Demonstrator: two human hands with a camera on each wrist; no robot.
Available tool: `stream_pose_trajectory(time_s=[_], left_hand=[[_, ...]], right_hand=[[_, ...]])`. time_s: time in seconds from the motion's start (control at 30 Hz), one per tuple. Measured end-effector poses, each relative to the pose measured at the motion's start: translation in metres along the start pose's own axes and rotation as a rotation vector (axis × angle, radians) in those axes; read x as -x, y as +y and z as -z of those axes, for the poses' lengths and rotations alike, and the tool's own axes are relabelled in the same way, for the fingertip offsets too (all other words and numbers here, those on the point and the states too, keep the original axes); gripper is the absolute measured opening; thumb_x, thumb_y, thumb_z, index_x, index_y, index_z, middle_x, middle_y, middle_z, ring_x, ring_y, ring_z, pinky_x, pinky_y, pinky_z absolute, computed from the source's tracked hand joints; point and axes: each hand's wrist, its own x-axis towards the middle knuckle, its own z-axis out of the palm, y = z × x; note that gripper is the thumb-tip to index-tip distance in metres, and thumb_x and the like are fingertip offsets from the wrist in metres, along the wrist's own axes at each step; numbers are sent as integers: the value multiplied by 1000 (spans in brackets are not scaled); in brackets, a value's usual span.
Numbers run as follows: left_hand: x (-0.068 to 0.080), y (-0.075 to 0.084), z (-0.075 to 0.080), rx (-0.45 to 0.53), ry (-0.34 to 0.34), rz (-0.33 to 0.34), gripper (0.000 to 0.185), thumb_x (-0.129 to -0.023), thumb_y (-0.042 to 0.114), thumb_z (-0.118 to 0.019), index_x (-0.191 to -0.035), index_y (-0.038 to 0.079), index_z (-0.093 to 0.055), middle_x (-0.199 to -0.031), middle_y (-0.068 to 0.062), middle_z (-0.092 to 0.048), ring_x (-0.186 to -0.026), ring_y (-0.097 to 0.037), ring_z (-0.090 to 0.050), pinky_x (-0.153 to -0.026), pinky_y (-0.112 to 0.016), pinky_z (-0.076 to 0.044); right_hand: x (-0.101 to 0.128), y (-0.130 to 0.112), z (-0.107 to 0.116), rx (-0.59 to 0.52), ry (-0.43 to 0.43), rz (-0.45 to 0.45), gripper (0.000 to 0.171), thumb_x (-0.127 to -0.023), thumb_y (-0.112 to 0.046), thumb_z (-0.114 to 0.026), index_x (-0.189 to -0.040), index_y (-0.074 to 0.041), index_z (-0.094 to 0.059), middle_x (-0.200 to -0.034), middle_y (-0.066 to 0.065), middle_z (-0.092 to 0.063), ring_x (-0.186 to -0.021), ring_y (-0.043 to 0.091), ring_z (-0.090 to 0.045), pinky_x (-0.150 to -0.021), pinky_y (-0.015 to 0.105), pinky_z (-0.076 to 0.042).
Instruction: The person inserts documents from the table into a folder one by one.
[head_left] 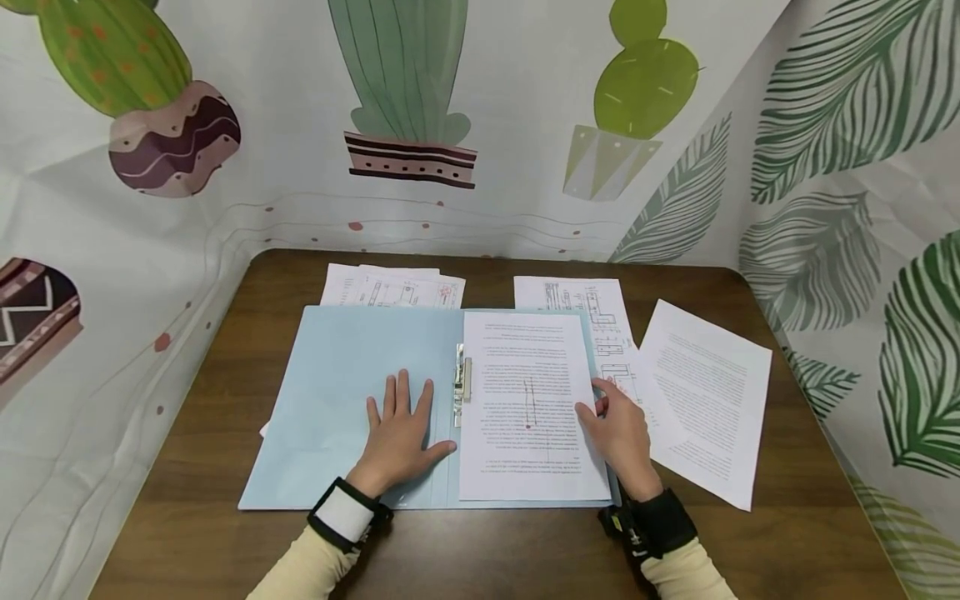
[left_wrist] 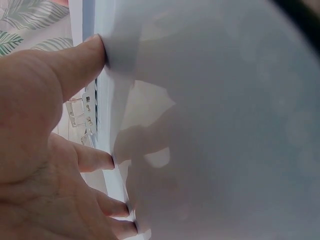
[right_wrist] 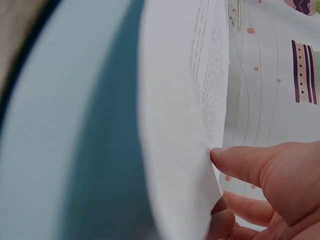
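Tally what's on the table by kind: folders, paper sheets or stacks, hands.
Folders: 1, the open blue folder
Paper sheets or stacks: 4, the printed sheet in the folder, the papers behind it, the diagram sheet, the text sheet at right
Hands: 2, the left hand and right hand
Total: 7

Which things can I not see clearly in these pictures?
- Words on the sheet in the folder: too small in the head view, blurred in the right wrist view.
- Papers behind the folder: partly covered by it.
- Right hand fingertips: the sheet edge hides whether they pinch it.
- Left hand: lies flat; the left wrist view is mostly blur.
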Motion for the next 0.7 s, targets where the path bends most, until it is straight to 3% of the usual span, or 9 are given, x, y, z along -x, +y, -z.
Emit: stream_pose_trajectory(time_s=[0.43,0.7], left_hand=[[-2,-1,-1,3,4,-6,101,-83,51,-82,-156,-3,-37,-164,-36,-10,-151,-56,-3,-110,-80,-6],[-2,0,0,4,3,0,100,-83,50,-82,-156,-3,-38,-164,-36,-11,-151,-57,-4,-110,-80,-6]], right_hand=[[0,-4,1,35,-8,43,58,-94,-16,-74,-145,3,-54,-88,14,-51,-72,25,-49,-59,35,-35],[1,-4,-1,55,-21,63,49,-94,-14,-74,-139,0,-61,-91,16,-53,-75,26,-51,-56,34,-37]])
